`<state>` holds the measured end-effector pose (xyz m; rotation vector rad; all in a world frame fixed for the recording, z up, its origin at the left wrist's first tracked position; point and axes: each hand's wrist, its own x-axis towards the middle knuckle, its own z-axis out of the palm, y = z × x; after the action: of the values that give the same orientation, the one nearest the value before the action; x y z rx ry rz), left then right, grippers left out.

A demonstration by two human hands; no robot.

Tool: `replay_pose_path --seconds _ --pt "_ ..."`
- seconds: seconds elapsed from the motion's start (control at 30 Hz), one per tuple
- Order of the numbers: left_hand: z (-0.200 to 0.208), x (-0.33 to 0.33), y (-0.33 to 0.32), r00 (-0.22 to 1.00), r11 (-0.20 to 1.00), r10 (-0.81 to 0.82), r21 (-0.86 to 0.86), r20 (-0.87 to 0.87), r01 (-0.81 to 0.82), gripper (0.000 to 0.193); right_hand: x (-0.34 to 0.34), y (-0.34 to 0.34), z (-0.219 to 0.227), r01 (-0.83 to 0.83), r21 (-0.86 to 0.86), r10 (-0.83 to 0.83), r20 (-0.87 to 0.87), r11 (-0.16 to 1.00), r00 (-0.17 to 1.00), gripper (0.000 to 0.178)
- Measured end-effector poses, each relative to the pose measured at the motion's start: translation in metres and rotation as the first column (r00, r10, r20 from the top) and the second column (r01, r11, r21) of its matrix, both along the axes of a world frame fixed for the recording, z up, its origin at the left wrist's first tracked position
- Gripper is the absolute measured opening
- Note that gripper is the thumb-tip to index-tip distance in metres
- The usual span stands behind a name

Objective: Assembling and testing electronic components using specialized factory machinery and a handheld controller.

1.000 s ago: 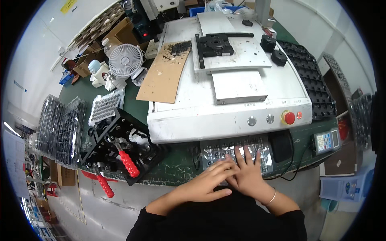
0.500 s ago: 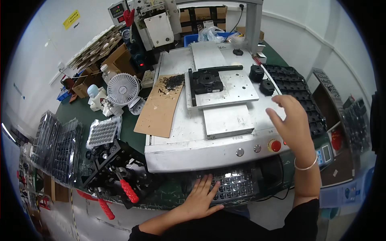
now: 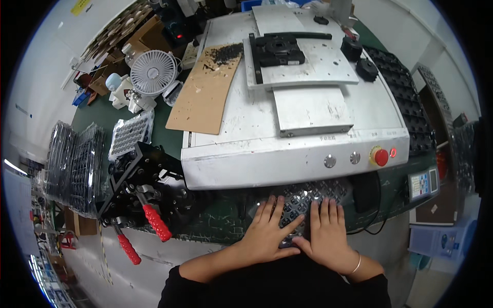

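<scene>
My left hand (image 3: 264, 228) lies flat with its fingers spread on the left part of a clear plastic blister tray (image 3: 297, 197) with rows of dark pockets. Beside it, my right hand (image 3: 329, 233) rests on the same tray, fingers stretched out and thumb close to the left thumb. Neither hand grips anything. Part of the tray is hidden under my palms, and its far side runs up to the front of a silver machine (image 3: 246, 165). Whether the pockets hold parts I cannot make out.
On the machine sits a black square fixture (image 3: 280, 50); a red mushroom button (image 3: 380, 157) is on its front. To the left stand a clamp fixture with red handles (image 3: 155, 223), brown cardboard (image 3: 197, 105) with black bits, and a white fan (image 3: 153, 73). A calculator-like device (image 3: 423, 185) lies right.
My right hand has come down from over the machine's right front onto the tray. My left hand stays on the tray. The view has tilted downward.
</scene>
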<state>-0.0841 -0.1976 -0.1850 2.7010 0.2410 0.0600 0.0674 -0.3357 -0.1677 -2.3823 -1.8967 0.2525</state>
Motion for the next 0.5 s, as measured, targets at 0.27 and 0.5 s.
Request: replay_pose_path --seconds 0.27,0.5 --pt "0.007 -0.015 -0.021 0.907 0.896 -0.421 -0.14 0.024 0.42 0.061 0.019 0.045 -0.006 -0.097 0.064 0.11 -0.24 0.993 0.964 0.083" --pt "0.003 0.001 -0.034 0.833 0.771 -0.505 -0.315 0.227 0.553 0.044 0.016 0.055 -0.018 -0.523 0.126 0.532 -0.338 0.843 0.776 0.055"
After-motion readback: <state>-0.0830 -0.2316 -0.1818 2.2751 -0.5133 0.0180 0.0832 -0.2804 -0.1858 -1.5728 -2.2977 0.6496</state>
